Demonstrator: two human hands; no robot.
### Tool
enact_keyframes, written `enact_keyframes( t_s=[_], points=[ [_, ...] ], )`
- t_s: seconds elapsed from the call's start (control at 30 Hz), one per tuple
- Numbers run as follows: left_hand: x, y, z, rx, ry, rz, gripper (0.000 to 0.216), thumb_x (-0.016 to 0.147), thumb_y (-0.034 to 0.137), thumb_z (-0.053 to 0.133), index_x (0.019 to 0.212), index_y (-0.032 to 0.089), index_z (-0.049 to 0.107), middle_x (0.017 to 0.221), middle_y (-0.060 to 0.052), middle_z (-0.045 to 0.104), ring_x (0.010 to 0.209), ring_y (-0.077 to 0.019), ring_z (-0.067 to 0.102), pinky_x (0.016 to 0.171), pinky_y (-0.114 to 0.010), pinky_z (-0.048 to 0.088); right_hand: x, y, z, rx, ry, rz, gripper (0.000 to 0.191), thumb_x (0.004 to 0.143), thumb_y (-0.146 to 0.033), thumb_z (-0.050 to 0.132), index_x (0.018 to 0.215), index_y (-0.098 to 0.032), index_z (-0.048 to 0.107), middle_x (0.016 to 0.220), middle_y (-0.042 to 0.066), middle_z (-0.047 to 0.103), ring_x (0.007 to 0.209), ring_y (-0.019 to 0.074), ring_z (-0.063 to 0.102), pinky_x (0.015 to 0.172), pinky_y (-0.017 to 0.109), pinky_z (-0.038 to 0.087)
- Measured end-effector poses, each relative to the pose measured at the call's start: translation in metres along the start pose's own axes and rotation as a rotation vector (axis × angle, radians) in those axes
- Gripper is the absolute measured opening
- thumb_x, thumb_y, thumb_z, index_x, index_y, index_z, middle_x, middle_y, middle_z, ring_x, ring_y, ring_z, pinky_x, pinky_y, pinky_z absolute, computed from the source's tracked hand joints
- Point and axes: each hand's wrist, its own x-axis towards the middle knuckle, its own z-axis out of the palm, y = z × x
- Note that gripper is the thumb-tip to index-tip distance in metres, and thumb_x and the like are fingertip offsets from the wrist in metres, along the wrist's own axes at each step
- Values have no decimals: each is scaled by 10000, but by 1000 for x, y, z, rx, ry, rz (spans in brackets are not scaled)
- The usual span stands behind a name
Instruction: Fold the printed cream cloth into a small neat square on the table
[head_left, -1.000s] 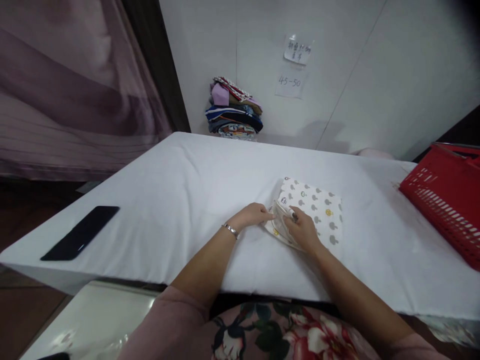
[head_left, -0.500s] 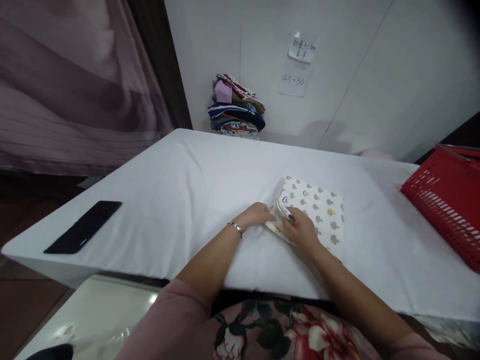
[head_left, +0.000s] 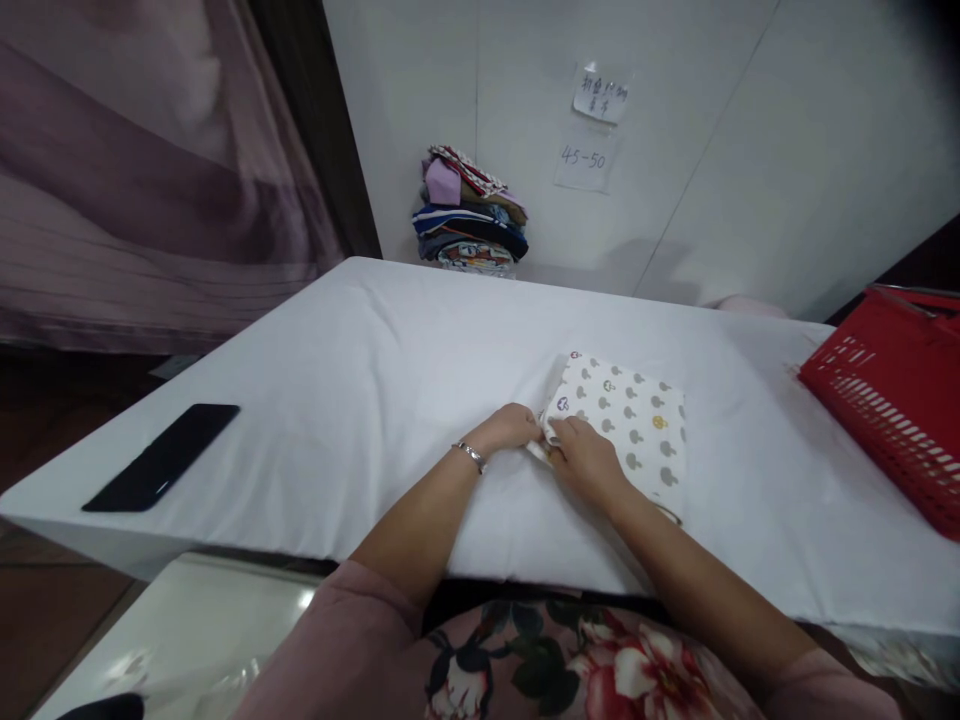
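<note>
A folded white cloth with grey and yellow prints [head_left: 630, 425] lies on the white-covered table [head_left: 390, 380]. My left hand [head_left: 506, 428], a bracelet at its wrist, rests against the cloth's near-left edge with its fingers curled onto the folded layers. My right hand [head_left: 585, 460] lies on the same corner, fingers closed on the cloth's edge. Both hands meet at that corner.
A black phone [head_left: 161, 457] lies near the table's left front edge. A red plastic basket [head_left: 892, 400] stands at the right. A pile of folded clothes [head_left: 469, 215] sits against the white wall at the back, under two paper notes [head_left: 589, 130]. A mauve curtain hangs left.
My right hand has slid a little left and forward, pressing the lifted layers of the cloth's corner flat. My left hand has hardly moved.
</note>
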Motion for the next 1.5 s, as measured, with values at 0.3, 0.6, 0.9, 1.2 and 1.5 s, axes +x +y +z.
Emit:
enact_keyframes(
  t_s=[0.3,0.6,0.9,1.2,1.5],
  points=[
    [13,-9,-2,10,18,65,42,642,169,523,608,167,547,503,28,520,502,-107,455,475,-221,319,-11,-7,6,-39,68,-7,408,828,-186,485,1232,-133,511,1074,118,604,940,249,533,780,372,448],
    [14,-8,5,-62,133,142,325,685,484,606,776,172,587,659,2,599,574,-135,522,526,-235,380,-28,-23,6,-11,170,-80,538,775,-192,542,1311,-203,500,1285,107,557,1109,300,540,866,426,489],
    [13,-9,4,90,179,121,291,732,452,576,843,188,627,827,-34,677,730,-189,605,611,-261,409,-70,103,-10,438,568,337,410,808,-308,560,1213,-253,592,1371,57,499,1269,287,436,1031,505,389],
    [7,-1,2,173,194,111,268,764,409,541,912,209,640,910,-29,685,805,-192,624,671,-259,441,-46,153,-18,1293,376,1012,813,707,-297,713,1419,-199,333,1160,137,641,852,254,664,589,328,545],
    [18,-13,7,-97,193,52,223,733,361,580,854,175,601,756,-20,675,532,-131,572,462,-228,414,17,172,-18,1322,383,853,811,686,-150,683,1416,-181,333,1144,130,638,825,198,661,668,290,545]
  ],
)
